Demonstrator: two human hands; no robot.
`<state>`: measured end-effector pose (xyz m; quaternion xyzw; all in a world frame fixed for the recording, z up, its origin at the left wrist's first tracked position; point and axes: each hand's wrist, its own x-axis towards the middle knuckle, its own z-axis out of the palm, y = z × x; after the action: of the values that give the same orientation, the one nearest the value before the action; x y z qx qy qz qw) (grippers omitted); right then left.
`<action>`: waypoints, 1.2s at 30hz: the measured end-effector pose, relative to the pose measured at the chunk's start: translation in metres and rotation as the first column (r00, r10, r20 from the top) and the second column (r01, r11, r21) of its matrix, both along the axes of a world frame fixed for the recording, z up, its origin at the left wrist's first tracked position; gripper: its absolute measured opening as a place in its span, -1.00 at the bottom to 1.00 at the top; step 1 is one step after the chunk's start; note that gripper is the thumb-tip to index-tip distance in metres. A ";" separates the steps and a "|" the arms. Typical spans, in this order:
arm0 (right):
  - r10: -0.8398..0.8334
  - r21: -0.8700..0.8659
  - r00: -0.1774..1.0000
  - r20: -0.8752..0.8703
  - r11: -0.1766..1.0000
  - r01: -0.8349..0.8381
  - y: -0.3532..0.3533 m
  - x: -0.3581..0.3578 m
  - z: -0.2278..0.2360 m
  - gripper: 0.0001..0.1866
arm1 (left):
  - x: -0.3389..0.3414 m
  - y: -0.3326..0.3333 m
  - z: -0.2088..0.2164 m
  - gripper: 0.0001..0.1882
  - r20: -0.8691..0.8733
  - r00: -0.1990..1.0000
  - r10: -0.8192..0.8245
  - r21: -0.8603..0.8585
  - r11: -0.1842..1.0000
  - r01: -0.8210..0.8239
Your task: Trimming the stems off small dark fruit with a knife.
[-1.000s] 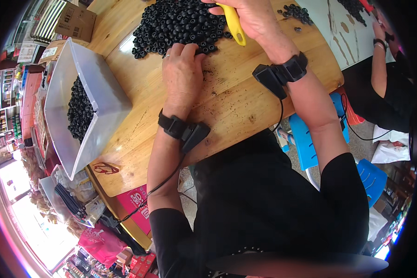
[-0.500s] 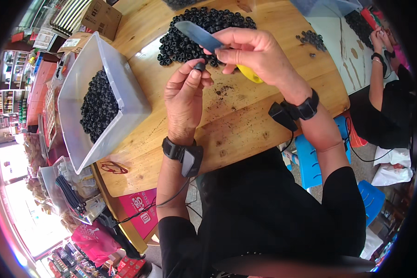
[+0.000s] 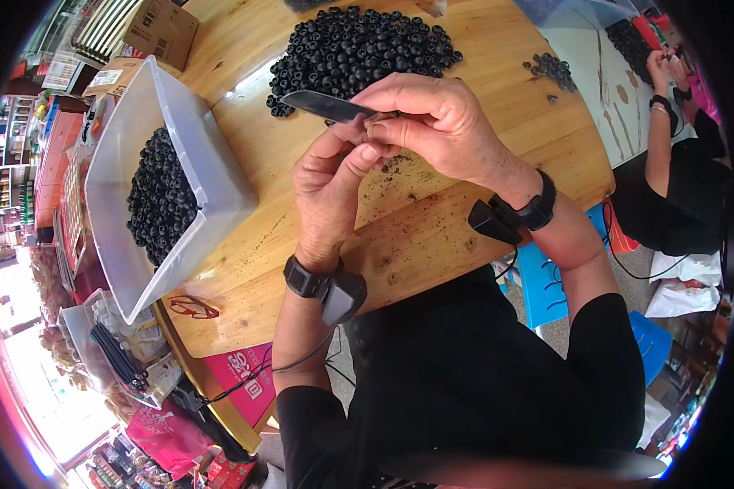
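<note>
My right hand (image 3: 453, 122) is closed around a knife, its dark, shiny blade (image 3: 326, 106) pointing left over the table. The handle is hidden in my palm. Close beside it, my left hand (image 3: 326, 183) pinches a small round black piece, which the fingertips now mostly cover. The fingers of both hands meet near the base of the blade. Just beyond them lies a large heap of small round black pieces (image 3: 359, 49), many with a hole in the middle. Dark crumbs (image 3: 395, 167) dot the wood beneath my hands.
A clear plastic tub (image 3: 224, 175) at the left holds many more black pieces (image 3: 161, 200). Red-framed glasses (image 3: 194, 307) lie near the wooden table's (image 3: 302, 306) left edge. A small cluster of pieces (image 3: 553, 69) sits far right. Another person's hands (image 3: 667, 69) work at a white table.
The right hand has come down to meet the left, and the blade now lies flatter. The piece in my left fingers has gone from sight. The view has shifted slightly.
</note>
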<state>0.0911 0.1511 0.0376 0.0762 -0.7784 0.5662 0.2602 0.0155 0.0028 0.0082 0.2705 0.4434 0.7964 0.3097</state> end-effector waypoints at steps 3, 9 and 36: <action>0.041 -0.026 0.999 0.015 0.999 -0.040 -0.003 0.000 0.001 -0.76 | -0.008 -0.002 -0.008 -0.84 -0.109 0.994 0.012 0.021 1.000 -0.009; 0.030 -0.043 0.999 0.043 0.999 -0.028 -0.009 0.002 0.004 -0.74 | -0.013 -0.001 -0.015 -0.87 -0.047 0.996 0.079 0.123 0.990 -0.073; -0.013 -0.212 0.999 0.030 0.977 0.019 -0.007 -0.004 -0.006 -0.81 | -0.008 -0.009 -0.008 -0.78 -0.398 0.911 0.108 -0.149 0.972 -0.180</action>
<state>0.0871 0.1443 0.0314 0.0338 -0.7178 0.6448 0.2603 0.0074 -0.0065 -0.0002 0.3592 0.5857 0.7040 0.1797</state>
